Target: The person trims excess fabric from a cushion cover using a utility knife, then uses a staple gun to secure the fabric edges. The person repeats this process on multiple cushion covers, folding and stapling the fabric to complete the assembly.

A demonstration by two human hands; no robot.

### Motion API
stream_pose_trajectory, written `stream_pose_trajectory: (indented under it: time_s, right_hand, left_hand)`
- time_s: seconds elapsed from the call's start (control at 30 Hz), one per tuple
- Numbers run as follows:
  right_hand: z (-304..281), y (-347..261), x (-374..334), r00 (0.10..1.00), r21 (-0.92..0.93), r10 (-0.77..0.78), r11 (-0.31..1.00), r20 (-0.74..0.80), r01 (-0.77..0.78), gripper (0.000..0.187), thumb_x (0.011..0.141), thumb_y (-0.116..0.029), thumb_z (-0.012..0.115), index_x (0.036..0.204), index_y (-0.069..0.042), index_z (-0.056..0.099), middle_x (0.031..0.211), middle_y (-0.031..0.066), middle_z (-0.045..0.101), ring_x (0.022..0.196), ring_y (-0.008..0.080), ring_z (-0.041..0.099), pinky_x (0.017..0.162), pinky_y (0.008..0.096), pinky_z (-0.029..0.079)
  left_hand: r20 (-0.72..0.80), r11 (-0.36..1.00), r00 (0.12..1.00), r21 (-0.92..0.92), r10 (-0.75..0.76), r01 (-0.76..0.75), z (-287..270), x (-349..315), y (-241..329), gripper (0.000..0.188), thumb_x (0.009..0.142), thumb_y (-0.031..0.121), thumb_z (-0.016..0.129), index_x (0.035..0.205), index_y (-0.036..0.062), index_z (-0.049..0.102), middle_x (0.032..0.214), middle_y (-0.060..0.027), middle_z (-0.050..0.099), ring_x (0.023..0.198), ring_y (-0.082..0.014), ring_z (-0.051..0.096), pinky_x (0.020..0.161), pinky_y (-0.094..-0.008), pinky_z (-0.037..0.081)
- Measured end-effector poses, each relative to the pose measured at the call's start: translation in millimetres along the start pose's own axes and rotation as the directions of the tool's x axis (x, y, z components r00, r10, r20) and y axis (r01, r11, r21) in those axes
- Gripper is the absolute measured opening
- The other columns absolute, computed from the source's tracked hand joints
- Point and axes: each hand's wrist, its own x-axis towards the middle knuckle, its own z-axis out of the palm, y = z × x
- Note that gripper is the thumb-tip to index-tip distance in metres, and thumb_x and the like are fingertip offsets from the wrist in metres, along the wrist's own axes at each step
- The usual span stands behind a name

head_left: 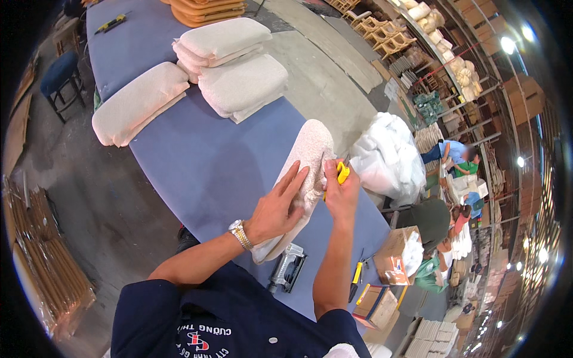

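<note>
A padded piece covered in off-white textured fabric point(307, 149) lies at an angle on the blue-topped table point(197, 161), a long side edge turned toward me. My left hand point(277, 206), with a metal watch on its wrist, rests on this fabric with fingers stretched out. On the pad's right edge, my right hand point(343, 191) is closed around a yellow-handled tool point(342, 173); its working end is hidden, so its exact kind is unclear. Below the pad, a grey staple gun point(287, 268) lies close to my body.
Several covered pads point(239, 77) are stacked at the far left. Brown seat shells point(206, 9) stand beyond them. At right are a white plastic bundle point(391, 158), a cardboard box point(397, 262) and a yellow-and-black hand tool point(357, 272). Co-workers point(456, 155) are farther right.
</note>
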Motion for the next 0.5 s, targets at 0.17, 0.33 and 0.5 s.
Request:
stream_pose_trajectory:
  time_s: [0.17,0.33,0.5]
  right_hand:
    - [14.8,-2.8,7.0,0.996,-0.156,-0.084,0.984,0.042,0.090,0.035,0.102,-0.026,0.064,0.081,0.000,0.055,0.062,0.0090,0.051,0.059,0.0151,0.045,0.054,0.0351,0.039]
    - [36.7,1.9,13.6,0.984,-0.191,-0.172,0.965,0.049,0.178,0.037,0.102,-0.028,0.064,0.079,0.000,0.054,0.061,0.0104,0.051,0.056,0.0185,0.044,0.053,0.0376,0.039]
    - [40.1,-8.7,10.0,0.980,-0.202,-0.181,0.960,0.082,0.194,0.037,0.102,-0.027,0.064,0.078,0.000,0.054,0.059,0.0072,0.049,0.056,0.0154,0.043,0.052,0.0358,0.037]
  left_hand:
    - [-0.219,0.979,0.973,0.202,0.077,-0.032,-7.1,10.4,0.0,0.078,0.085,0.013,0.070,0.156,0.0111,0.039,0.161,-0.0177,0.040,0.098,-0.0349,0.071,0.075,-0.0376,0.060]
    - [-0.386,0.998,0.923,0.056,0.010,0.013,-6.4,11.4,3.9,0.066,0.086,0.004,0.063,0.150,0.0102,0.048,0.154,-0.0146,0.050,0.087,-0.0310,0.073,0.073,-0.0338,0.059]
    - [-0.463,0.998,0.884,0.011,0.065,-0.067,-22.0,12.6,-18.4,0.045,0.091,0.009,0.063,0.136,0.0050,0.059,0.114,-0.0214,0.066,0.071,-0.0296,0.068,0.065,-0.0370,0.055]
